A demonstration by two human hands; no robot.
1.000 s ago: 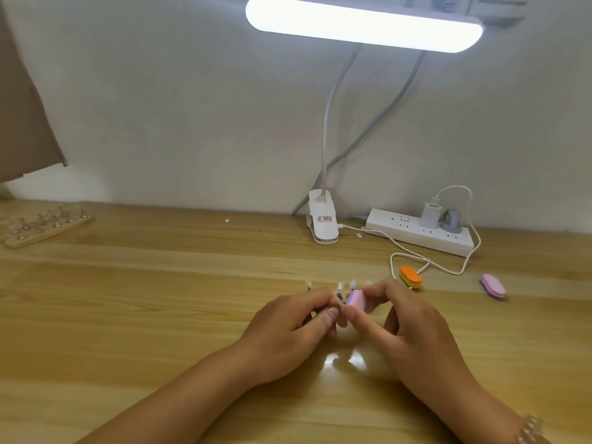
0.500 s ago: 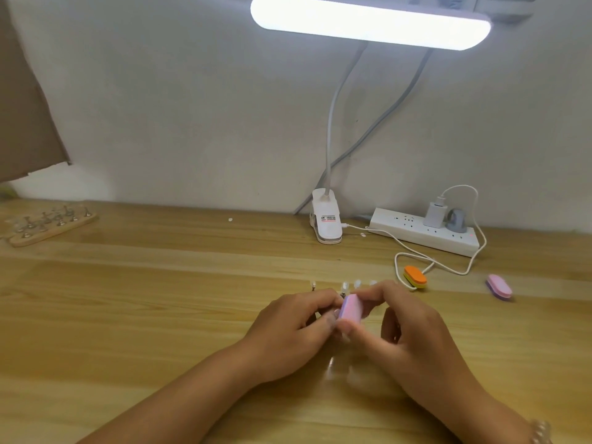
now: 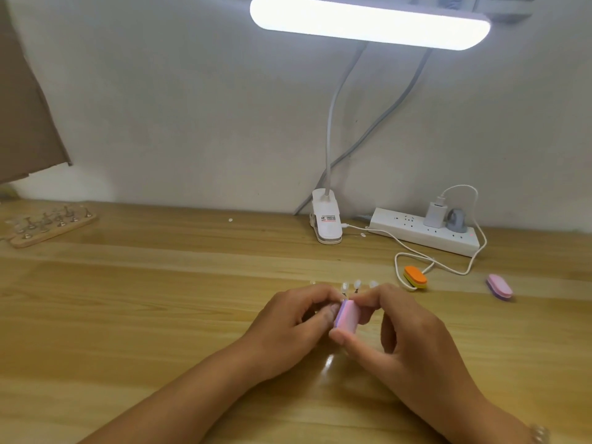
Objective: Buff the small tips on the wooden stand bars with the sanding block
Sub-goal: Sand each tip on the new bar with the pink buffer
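I am seeing one sanding block, pink with a purple layer, being held in the right hand. The thumb is pressing its near end and the forefinger is curling over its far end, so the block is being pinched lengthwise. Its purple side is lying against the left fingertips.

The left hand is curling its fingers inward toward the thumb. What they are gripping is hidden under them, so I cannot tell.

Just beyond the fingers of both hands, four small pale tips are showing in a row: one past the left knuckles and three between the two hands. The bar under them is covered by the hands.

Further out past the right fingers, two more blocks are lying on the table: one orange block touching a white cable, and one pink block well apart to the right of it.

Behind these, one power strip is carrying two plugs, and one lamp clamp is standing beside it, with the lit lamp bar above.

Far off to the left of the left fingers, one wooden stand is lying with small metal holders; they are too blurred for counting.
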